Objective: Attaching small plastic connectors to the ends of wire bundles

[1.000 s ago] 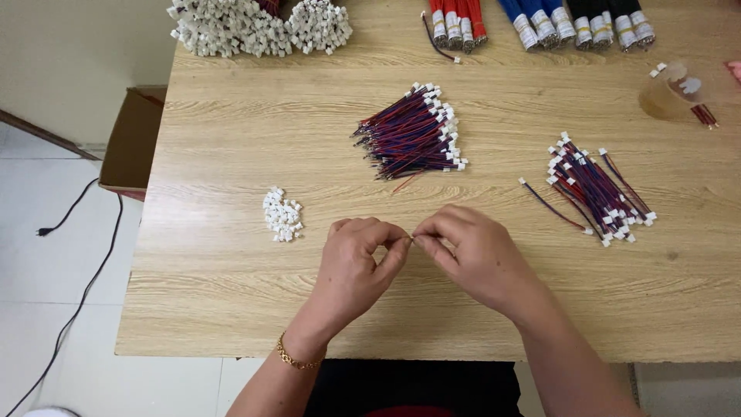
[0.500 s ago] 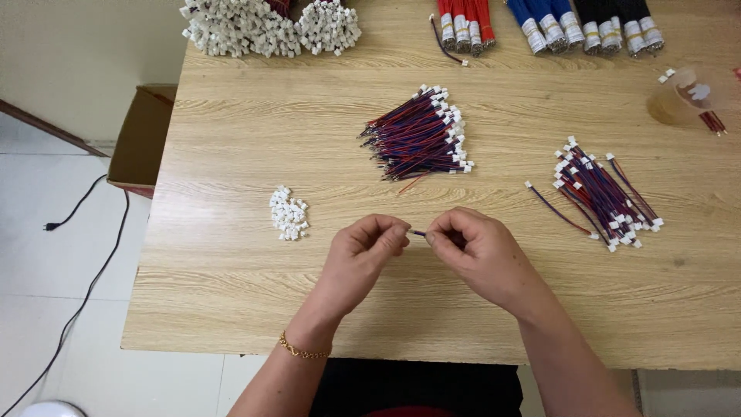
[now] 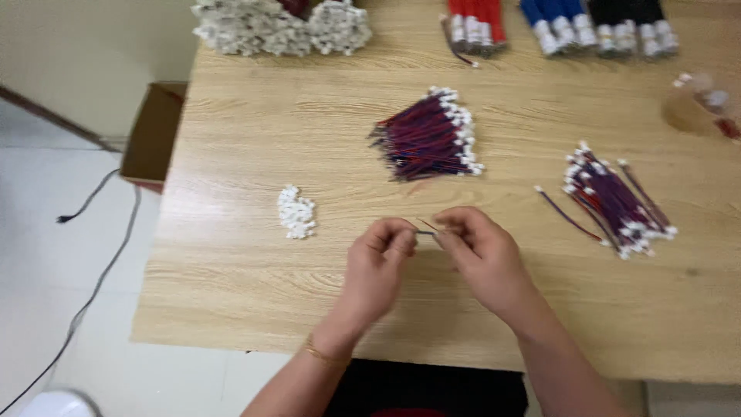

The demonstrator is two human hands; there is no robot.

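Seen from above, two bare hands meet over the near middle of a light wooden counter [image 3: 231, 255]. The left hand [image 3: 380, 259], with a thin gold bracelet [image 3: 320, 354] at the wrist, has its fingers curled shut, pinching one end of a short thin wire [image 3: 427, 228]. The right hand [image 3: 478, 251] is likewise closed, fingertips pinched on the wire's other end, so the wire bridges the small gap between the two hands. It is too small and blurred to tell more about it.

Just left of the hands lies a small heap of white plastic connectors [image 3: 296, 212]. Beyond the hands, near the counter's centre, sits a fanned bundle of red and blue wires with white ends [image 3: 428, 139]. A second, looser bundle of similar wires [image 3: 614, 199] lies to the right. Along the far edge are white connector piles [image 3: 278, 23] and red, blue and black bundles [image 3: 556, 27]. A cardboard box [image 3: 153, 133] stands on the floor at left.
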